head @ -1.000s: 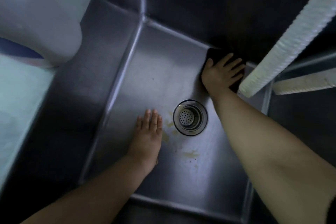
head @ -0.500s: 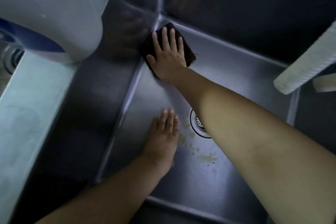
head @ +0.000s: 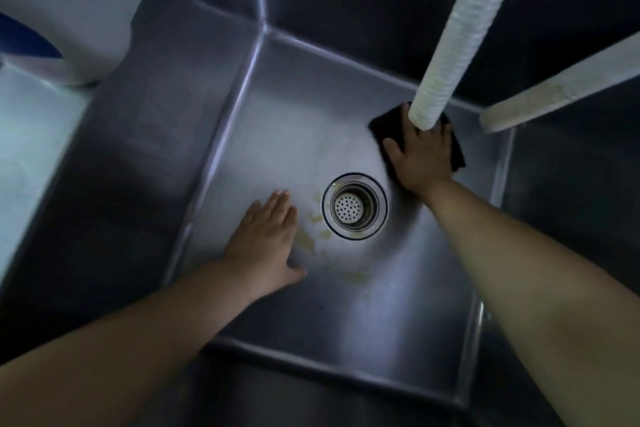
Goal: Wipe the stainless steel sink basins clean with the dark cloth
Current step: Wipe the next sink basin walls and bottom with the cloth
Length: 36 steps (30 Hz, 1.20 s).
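Note:
A stainless steel sink basin (head: 284, 135) fills the view, with a round drain strainer (head: 354, 206) in its floor. The dark cloth (head: 456, 152) lies flat on the basin floor at the far right. My right hand (head: 420, 159) presses on it with fingers spread; the fingertips are hidden behind a white ribbed hose. My left hand (head: 266, 236) rests flat on the floor just left of the drain, holding nothing. Yellowish stains (head: 306, 237) lie between that hand and the drain.
A white ribbed hose (head: 460, 28) hangs over the basin's far right, and a second pale tube (head: 554, 90) crosses at the right edge. A white and blue container (head: 62, 10) stands on the counter at the upper left. The basin walls rise steeply all around.
My right hand has swept the cloth from the far left corner of the basin across to the far right side. My left hand has stayed by the drain.

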### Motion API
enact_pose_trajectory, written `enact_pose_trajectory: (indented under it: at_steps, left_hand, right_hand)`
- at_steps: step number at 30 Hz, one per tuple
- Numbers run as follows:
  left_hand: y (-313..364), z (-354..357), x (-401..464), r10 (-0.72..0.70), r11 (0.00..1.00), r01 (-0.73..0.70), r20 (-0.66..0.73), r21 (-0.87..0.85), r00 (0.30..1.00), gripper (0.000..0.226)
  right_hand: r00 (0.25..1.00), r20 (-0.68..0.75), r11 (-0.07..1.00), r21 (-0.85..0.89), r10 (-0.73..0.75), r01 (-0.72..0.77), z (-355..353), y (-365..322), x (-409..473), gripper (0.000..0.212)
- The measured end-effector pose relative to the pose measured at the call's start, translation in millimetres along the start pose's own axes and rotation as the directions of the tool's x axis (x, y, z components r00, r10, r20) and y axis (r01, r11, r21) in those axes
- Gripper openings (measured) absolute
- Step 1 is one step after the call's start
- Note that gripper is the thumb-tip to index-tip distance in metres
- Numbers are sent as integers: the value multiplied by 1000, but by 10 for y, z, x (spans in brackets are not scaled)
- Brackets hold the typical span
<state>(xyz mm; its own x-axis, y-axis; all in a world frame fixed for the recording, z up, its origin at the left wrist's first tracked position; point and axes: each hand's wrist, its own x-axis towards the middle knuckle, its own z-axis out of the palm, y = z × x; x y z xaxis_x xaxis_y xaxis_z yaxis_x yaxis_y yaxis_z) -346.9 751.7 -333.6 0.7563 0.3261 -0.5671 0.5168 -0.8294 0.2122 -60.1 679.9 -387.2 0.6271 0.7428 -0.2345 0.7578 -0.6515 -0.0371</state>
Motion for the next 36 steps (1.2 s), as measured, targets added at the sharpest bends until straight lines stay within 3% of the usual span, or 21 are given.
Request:
enact_pose_trajectory:
  at_steps: [6,9,11,13,16,21,26,33,36]
  left_hand:
    - [-14,-508,-423,66,996,-72,98,59,993,58]
    - [-63,-756,-852,95,992,-95,10,77,995,53]
    - [-131,-811,-1093,82,995,-76,-84,64,993,55]
    - [-219,-838,-1219,-23,1000,23,-121,-3,992,56]
    - [-327,-757,-1219,-144,988,144,12,-58,989,61]
    - [-381,-573,-1091,-202,976,203,-20,77,979,45]
    - [-394,-506,-1069,-205,973,212,-85,87,975,35]
    - [-387,-530,-1070,-241,967,245,-68,62,968,32]
    - [-391,-523,-1080,-239,969,243,-72,50,968,22]
  right_hand:
    - [940,44,941,-19,339,-339,124,480,-641,68]
    - [879,100,879,53,467,-473,156,241,-668,70]
    - [874,105,871,93,474,-483,157,-27,-592,72]
    - [907,65,901,102,416,-421,149,-358,-452,73]
    - [967,39,964,75,253,-256,129,-930,-202,74]
    - [999,15,999,29,-43,42,191,-1811,-98,74]
    - [933,-4,933,19,-359,359,365,-2309,-635,72]
    - [705,30,704,-30,-709,709,495,-1803,-1233,71]
    - [762,41,757,-86,-646,647,397,-1461,-995,73]
